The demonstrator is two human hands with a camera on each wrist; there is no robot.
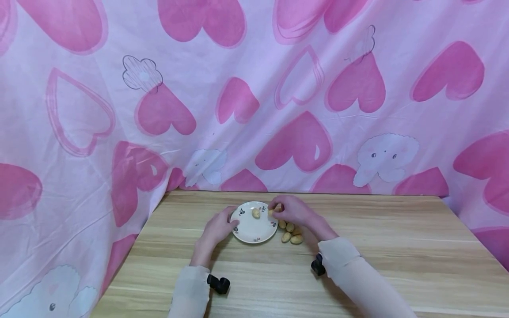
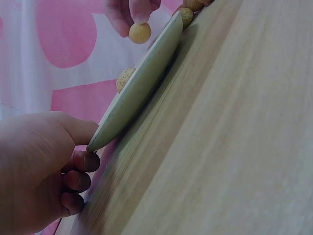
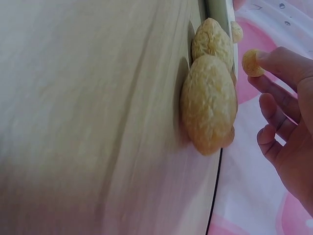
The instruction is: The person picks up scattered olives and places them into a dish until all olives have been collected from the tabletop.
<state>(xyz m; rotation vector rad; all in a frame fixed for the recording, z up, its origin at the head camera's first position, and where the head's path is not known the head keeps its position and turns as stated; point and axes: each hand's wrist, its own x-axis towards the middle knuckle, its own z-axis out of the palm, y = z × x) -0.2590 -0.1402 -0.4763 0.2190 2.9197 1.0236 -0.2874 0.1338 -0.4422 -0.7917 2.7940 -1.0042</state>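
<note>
A round white plate (image 1: 254, 232) with small dark and red marks round its rim sits near the far side of the table. My left hand (image 1: 216, 227) pinches its left rim, thumb on top and fingers curled at the edge, as the left wrist view shows. Between thumb and fingertips, my right hand (image 1: 292, 210) holds a small tan oval piece with wrinkled skin (image 3: 252, 62) above the plate's right side. Another such oval piece (image 1: 256, 213) lies on the plate. Several more oval pieces (image 1: 296, 239) lie on the table just right of the plate, partly hidden under the right hand.
The wooden table (image 1: 254, 282) ends at a pink heart-patterned cloth (image 1: 294, 145) hanging behind it and along the left side. Each wrist wears a small black camera, one on the left (image 1: 218, 284) and one on the right (image 1: 317, 265).
</note>
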